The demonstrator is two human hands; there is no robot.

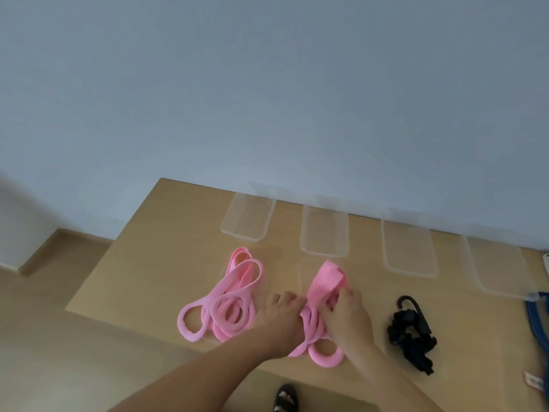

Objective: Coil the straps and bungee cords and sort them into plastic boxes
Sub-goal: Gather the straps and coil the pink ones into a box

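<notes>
A pile of pink straps (225,304) lies looped on the wooden table (154,263), spreading from left of centre to the near edge. My left hand (283,319) grips the straps at the middle of the pile. Beside it, my right hand (346,313) pinches a wide pink strap end (326,278) that stands up toward the boxes. A black bungee cord bundle (411,331) with a hook lies to the right of my hands, untouched. Several clear plastic boxes stand in a row along the back edge, among them one at the left (248,217) and one further right (410,248).
The table ends close to my body and at its left side, with wooden floor (44,337) below. A blue item (537,319) shows at the right frame edge. A sandalled foot (285,398) is visible under the near edge. A plain wall rises behind the boxes.
</notes>
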